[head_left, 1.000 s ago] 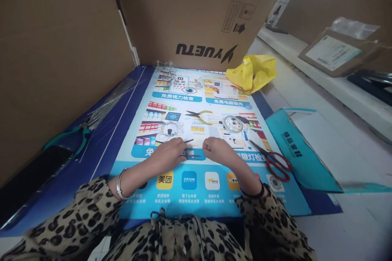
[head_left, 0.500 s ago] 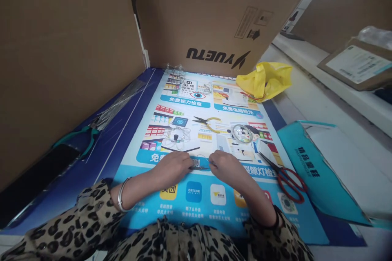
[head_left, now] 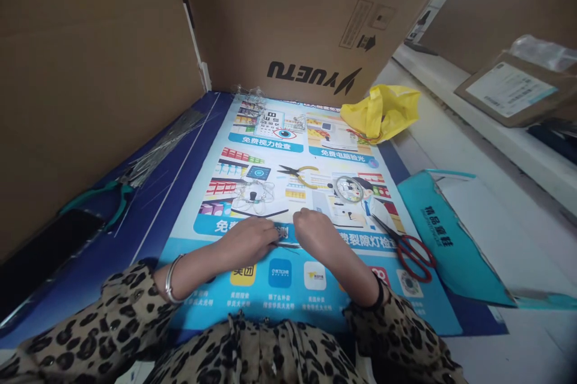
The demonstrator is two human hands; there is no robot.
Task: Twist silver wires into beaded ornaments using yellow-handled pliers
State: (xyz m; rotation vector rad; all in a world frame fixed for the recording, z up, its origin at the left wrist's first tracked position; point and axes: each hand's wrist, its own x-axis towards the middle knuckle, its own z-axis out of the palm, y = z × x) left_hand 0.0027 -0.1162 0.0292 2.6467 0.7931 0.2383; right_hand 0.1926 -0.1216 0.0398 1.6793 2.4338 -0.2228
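My left hand (head_left: 256, 237) is closed, fingertips pinched on a thin wire (head_left: 288, 245) low over the poster. Close by on its right, my right hand (head_left: 313, 231) is curled shut at the other end of the wire; its fingertips are mostly hidden behind the knuckles. Beyond the hands lie yellow-handled pliers (head_left: 307, 178) with slightly parted jaws. A round coil of wire (head_left: 349, 189) rests to their right, and a bent wire piece (head_left: 255, 195) to their left. Red-handled scissors (head_left: 417, 258) lie right of my right hand.
The printed poster (head_left: 211, 258) covers the work surface. Teal-handled pliers (head_left: 124, 198) and a bundle of straight wires (head_left: 166, 143) lie at left. Cardboard panels (head_left: 279, 17) stand behind. A yellow bag (head_left: 383, 113) and teal box (head_left: 444, 234) are at right. Tangled wire (head_left: 247, 98) sits at the back.
My right hand has turned over and moved slightly up and left, and the small wire loop beside its fingers no longer shows. The whole view has shifted slightly.
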